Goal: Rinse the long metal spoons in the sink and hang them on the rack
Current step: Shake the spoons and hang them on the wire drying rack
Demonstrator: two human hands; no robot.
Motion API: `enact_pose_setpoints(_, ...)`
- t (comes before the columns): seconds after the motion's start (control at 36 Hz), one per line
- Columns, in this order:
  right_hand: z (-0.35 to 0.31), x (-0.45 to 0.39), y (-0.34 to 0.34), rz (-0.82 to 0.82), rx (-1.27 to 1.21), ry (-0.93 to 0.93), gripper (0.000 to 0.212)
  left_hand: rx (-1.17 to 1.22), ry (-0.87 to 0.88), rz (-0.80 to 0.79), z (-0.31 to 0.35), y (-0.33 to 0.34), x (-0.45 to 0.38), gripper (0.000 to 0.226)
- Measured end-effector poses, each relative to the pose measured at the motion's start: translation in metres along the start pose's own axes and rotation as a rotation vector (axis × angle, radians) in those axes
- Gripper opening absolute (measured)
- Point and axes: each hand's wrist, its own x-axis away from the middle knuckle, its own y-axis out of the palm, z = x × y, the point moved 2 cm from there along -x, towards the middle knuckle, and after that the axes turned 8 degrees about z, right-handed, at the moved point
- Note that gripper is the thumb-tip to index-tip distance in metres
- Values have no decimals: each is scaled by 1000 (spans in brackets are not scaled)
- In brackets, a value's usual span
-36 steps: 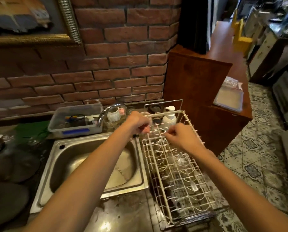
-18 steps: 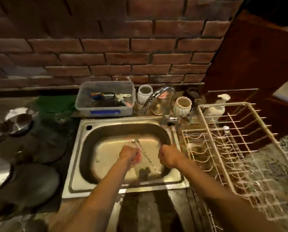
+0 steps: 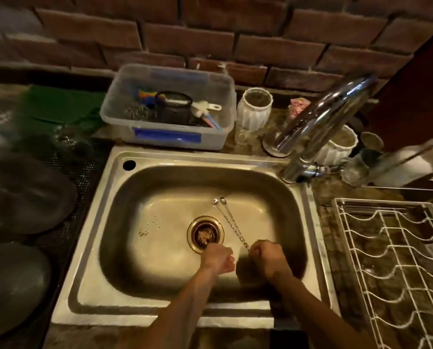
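Observation:
Two long thin metal spoons (image 3: 231,222) with twisted handles lie slanted across the steel sink (image 3: 89,248), their small bowls pointing to the far side, just past the drain (image 3: 205,234). My right hand (image 3: 267,258) is closed on the near ends of their handles, low in the basin. My left hand (image 3: 218,258) is curled into a fist beside it, next to the drain, and I see nothing in it. The tap (image 3: 321,127) arches over the back right corner with no water running. The white wire rack (image 3: 396,260) stands to the right of the sink.
A clear plastic tub (image 3: 170,137) of brushes sits behind the sink against the brick wall. Two white ribbed cups (image 3: 254,109) (image 3: 336,149) and metal cups flank the tap. Dark pans (image 3: 21,192) lie on the left counter, near a green mat (image 3: 59,104).
Both hands came away from the rack and went down into the sink. The spoons now lie lower in the basin, held by my right hand, and the view has tilted down.

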Motion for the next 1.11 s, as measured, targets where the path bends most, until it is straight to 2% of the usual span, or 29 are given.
enact_pose_setpoints(0.14, 0, -27, 18, 23, 135, -13, 17, 35, -16, 16, 2, 9, -17, 9)
enact_pose_setpoints(0.28, 0, -38, 26, 40, 250, -40, 28, 1, 33, 23, 6, 21, -30, 13)
enact_pose_setpoints(0.39, 5, -40, 30, 27, 270, -73, 23, 12, 3, 54, 10, 27, -38, 18)
enact_pose_setpoints(0.5, 8, -41, 30, 49, 272, -99, 25, -4, -8, -37, 13, 31, -40, 26)
enact_pose_setpoints(0.72, 5, -29, 24, 56, 314, -138, 24, 53, 7, 20, 9, 35, -40, 15)
enact_pose_setpoints(0.86, 2, -17, 14, 59, 249, -110, 22, -12, 1, 50, 9, 36, -31, 13)
enact_pose_setpoints(0.97, -6, -7, 2, 30, 161, -90, 23, 2, -30, 0, 15, 38, -21, 26)
enact_pose_setpoints(1.03, -9, -1, -4, 17, 109, -71, 25, 77, -40, 64, 18, 33, -19, 23)
enact_pose_setpoints(1.11, -13, 9, -13, -5, 62, -77, 23, 151, -45, 72, 25, 29, -7, 18)
